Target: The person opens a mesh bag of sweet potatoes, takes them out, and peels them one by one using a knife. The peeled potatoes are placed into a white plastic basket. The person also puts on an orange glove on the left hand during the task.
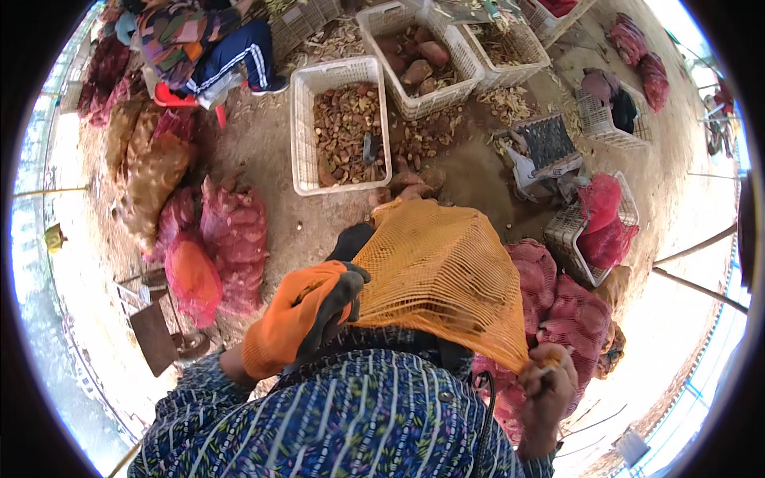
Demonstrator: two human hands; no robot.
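Observation:
An orange mesh sack (439, 263) is spread between my two hands, its open edge towards my body. My left hand (308, 313), in an orange and black work glove, grips the sack's left edge with curled fingers. My bare right hand (548, 379) is closed on the sack's right corner. Several root vegetables that look like sweet potatoes (415, 182) lie on the ground just beyond the sack. What the sack holds, if anything, cannot be made out through the mesh.
A white plastic crate (296, 131) of small root pieces stands ahead, beside a crate (418, 110) of larger roots. Filled red mesh sacks (236, 239) lie left, others (577, 316) right. A person (230, 54) sits on a red stool (173, 95) at the upper left.

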